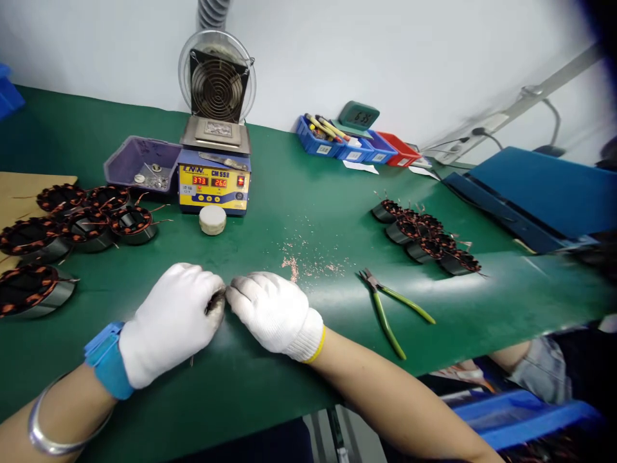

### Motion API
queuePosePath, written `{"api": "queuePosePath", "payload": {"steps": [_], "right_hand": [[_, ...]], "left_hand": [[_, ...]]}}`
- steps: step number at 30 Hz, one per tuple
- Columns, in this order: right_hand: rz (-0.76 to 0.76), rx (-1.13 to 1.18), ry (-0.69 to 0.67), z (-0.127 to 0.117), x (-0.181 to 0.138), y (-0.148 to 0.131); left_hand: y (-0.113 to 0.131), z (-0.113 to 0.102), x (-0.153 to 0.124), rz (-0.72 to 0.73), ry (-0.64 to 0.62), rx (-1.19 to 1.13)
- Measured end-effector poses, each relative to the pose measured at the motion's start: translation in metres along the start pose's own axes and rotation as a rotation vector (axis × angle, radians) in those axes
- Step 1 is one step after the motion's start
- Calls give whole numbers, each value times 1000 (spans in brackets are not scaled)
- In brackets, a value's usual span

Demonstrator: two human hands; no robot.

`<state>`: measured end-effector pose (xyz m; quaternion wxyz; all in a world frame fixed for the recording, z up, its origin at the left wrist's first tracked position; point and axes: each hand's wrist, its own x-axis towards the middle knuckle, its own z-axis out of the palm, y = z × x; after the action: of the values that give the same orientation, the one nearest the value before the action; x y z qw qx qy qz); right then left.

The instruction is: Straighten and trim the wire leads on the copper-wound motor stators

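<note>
My left hand [176, 321], in a white glove, is curled closed. A dark bit shows in the gap of its fist, and a thin wire-like end pokes out below it, but I cannot make out the thing held. Fingertip to fingertip with it, my right hand [270, 312], also gloved, is bent inward in a pinch; its fingers hide whatever lies between. Green-handled cutting pliers [380, 292] lie spread apart to the right. Beyond the right hand are scattered copper-coloured clippings [292, 267]. Wound motor stators [89, 225] stand at the left.
More stators [421, 231] stand in rows at the right. Ahead are a soldering station [214, 183], a round white block [213, 220], a purple bin [144, 164] and a fan [218, 87]. Small blue bins [318, 145] and a clock [359, 116] line the back. A person's arm shows lower right.
</note>
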<state>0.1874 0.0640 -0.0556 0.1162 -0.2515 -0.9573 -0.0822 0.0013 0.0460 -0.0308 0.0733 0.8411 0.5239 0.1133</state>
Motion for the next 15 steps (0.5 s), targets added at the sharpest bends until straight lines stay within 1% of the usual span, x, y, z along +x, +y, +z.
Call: {"api": "queuePosePath", "payload": {"steps": [3, 5, 7, 9, 10, 11, 12, 14, 15], "right_hand": [[19, -68, -44, -2, 5, -7], [104, -77, -88, -6, 6, -7], [303, -77, -131, -12, 3, -1], [587, -13, -128, -19, -2, 11], [707, 87, -128, -22, -4, 16], [776, 234, -147, -25, -5, 20], [793, 412, -183, -26, -5, 21], [720, 733, -288, -28, -3, 17], [668, 823, -328, -28, -1, 12]], "left_hand": [[0, 0, 1, 4, -7, 14], [0, 0, 1, -16, -14, 20], [0, 1, -1, -63, -21, 37], [-1, 2, -2, -138, -2, 55], [-2, 2, -2, -182, 22, 54], [-3, 3, -2, -223, 57, 42], [-4, 3, -3, -255, 107, 20], [-7, 2, -5, -259, 219, -35], [-9, 1, -7, -236, 266, -61]]}}
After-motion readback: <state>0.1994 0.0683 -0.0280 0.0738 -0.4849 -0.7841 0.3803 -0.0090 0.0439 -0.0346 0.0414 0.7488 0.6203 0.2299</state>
